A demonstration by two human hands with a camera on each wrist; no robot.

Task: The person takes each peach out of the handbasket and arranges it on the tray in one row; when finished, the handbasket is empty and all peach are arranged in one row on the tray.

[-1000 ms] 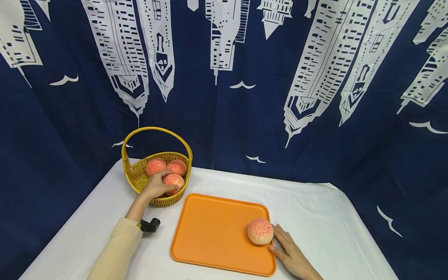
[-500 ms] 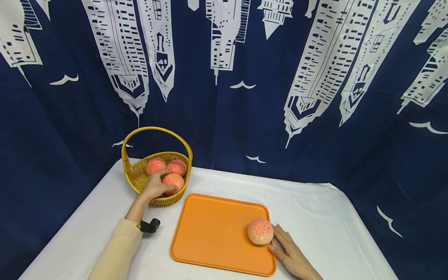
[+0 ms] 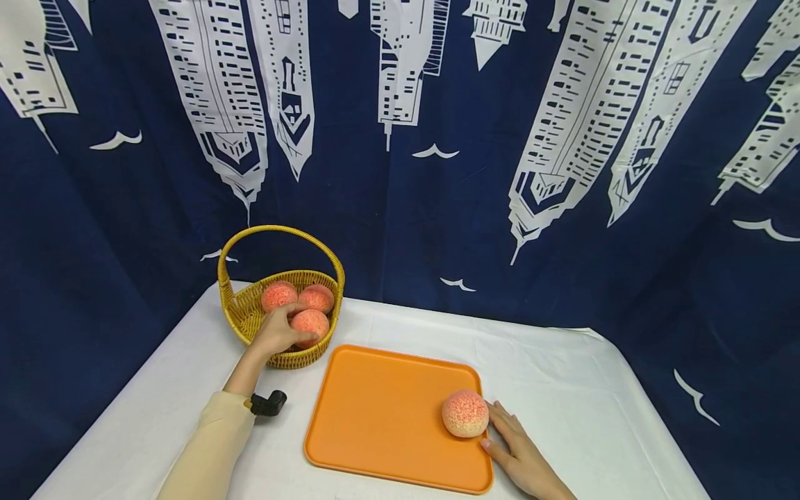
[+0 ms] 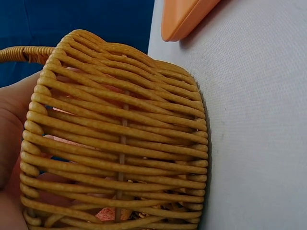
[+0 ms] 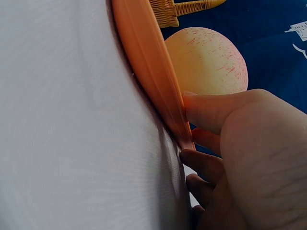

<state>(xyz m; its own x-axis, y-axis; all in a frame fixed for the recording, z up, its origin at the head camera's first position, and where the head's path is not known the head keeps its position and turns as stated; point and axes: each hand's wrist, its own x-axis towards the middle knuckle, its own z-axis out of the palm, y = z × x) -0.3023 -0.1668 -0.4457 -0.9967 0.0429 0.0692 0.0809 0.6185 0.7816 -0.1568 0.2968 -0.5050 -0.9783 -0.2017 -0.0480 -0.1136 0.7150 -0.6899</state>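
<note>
The left hand (image 3: pixel 273 335) grasps a round pink peach (image 3: pixel 311 325), lifting seemingly next; the relaxed right hand (image 3: pixel 520 453) touches a rectangular orange tray (image 3: pixel 381 417).

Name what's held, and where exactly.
Left hand grips the nearest peach in the basket, around its left side. Right hand touches the tray at its right rim.

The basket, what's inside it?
Three visible peaches, the nearest held by the left hand. Bare basket floor shows at the left; whatever lies beneath the peaches is covered.
</note>
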